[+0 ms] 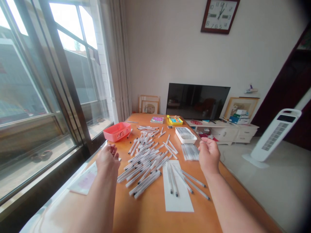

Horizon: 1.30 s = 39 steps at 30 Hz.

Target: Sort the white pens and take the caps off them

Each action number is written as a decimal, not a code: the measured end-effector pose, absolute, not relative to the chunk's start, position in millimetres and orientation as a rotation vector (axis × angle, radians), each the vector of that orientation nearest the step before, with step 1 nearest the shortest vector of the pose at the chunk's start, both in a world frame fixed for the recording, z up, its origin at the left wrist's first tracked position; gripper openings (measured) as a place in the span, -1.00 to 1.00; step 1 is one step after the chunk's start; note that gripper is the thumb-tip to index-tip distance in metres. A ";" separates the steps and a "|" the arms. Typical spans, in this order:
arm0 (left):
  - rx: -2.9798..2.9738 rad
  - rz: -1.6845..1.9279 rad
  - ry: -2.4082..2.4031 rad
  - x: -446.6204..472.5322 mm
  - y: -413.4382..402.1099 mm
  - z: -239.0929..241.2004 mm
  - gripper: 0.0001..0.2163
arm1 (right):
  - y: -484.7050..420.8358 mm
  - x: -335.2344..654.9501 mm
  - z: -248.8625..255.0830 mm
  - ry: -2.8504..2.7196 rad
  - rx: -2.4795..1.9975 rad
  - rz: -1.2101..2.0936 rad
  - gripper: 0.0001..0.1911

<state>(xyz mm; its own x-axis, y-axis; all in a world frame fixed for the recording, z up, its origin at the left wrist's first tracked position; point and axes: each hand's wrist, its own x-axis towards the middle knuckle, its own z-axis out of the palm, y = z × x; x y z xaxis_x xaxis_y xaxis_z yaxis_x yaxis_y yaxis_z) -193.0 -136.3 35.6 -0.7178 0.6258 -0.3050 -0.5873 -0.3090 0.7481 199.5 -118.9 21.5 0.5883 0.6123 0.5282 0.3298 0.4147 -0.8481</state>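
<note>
My left hand [108,158] is closed with curled fingers, left of a big heap of clear-barrelled pens [143,158] with dark ends. A small whitish bit shows beside that hand; whether the fingers hold it I cannot tell. On the right, my right hand [209,154] is pinched closed beside a flat row of thin pen refills [190,152], and what is in its fingertips is too small to make out. A white sheet of paper [178,202] lies between my forearms, with several pens [173,181] on it and across its right edge.
A pink plastic basket [114,133] stands at the table's left edge. Behind the refills is a white tray [186,141] holding more of them. Farther back lie a yellow box [175,121] and a colourful booklet [157,120]. A window borders the left side.
</note>
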 end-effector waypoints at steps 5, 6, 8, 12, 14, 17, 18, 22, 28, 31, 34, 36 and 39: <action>-0.021 2.066 1.183 -213.9 -140.6 38.6 -0.88 | -108.1 201.6 12.8 -1.018 -1.205 0.252 -0.61; -0.013 2.072 1.205 -217.0 -139.8 40.1 -0.88 | -106.2 200.1 11.6 -1.041 -1.229 0.248 -0.62; 0.032 2.094 1.239 -220.2 -135.8 43.4 -0.85 | -102.9 195.2 9.7 -1.097 -1.286 0.259 -0.65; 0.196 2.120 1.265 -209.4 -121.3 43.5 -0.79 | -96.0 177.3 4.6 -1.285 -1.398 0.341 -0.73; 0.343 2.118 1.270 -197.3 -114.5 37.6 -0.77 | -89.3 164.6 -0.3 -1.435 -1.394 0.380 -0.78; 0.519 2.068 1.284 -178.7 -109.8 23.8 -0.74 | -70.0 145.3 -8.9 -1.670 -1.393 0.444 -0.81; 0.567 2.053 1.286 -173.6 -109.9 19.0 -0.73 | -60.7 139.7 -11.3 -1.752 -1.447 0.405 -0.80; 0.737 1.980 1.272 -160.5 -114.8 4.4 -0.67 | -11.3 123.6 -15.2 -2.023 -1.656 0.192 -0.80; 0.876 1.902 1.289 -157.5 -118.6 -2.3 -0.59 | 66.1 103.8 -16.0 -2.175 -1.758 0.066 -0.71; 0.883 1.882 1.343 -159.2 -119.1 -2.0 -0.59 | 92.7 91.1 -18.9 -2.280 -1.768 0.034 -0.63; 0.864 1.868 1.375 -160.3 -120.0 -0.5 -0.61 | 110.7 78.4 -21.4 -2.386 -1.747 0.009 -0.59; 0.849 1.873 1.371 -160.4 -120.5 0.8 -0.60 | 118.8 71.4 -22.7 -2.448 -1.724 -0.005 -0.56; 0.846 1.875 1.371 -160.0 -120.7 1.8 -0.60 | 125.4 64.2 -24.4 -2.518 -1.709 -0.015 -0.58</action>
<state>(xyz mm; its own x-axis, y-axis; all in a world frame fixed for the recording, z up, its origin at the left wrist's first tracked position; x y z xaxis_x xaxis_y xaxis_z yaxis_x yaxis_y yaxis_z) -160.0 -120.7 1.8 -0.5748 0.8096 0.1189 -0.1320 -0.2351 0.9630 64.2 125.4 -24.4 -0.3662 0.9264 0.0869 0.9274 0.3710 -0.0467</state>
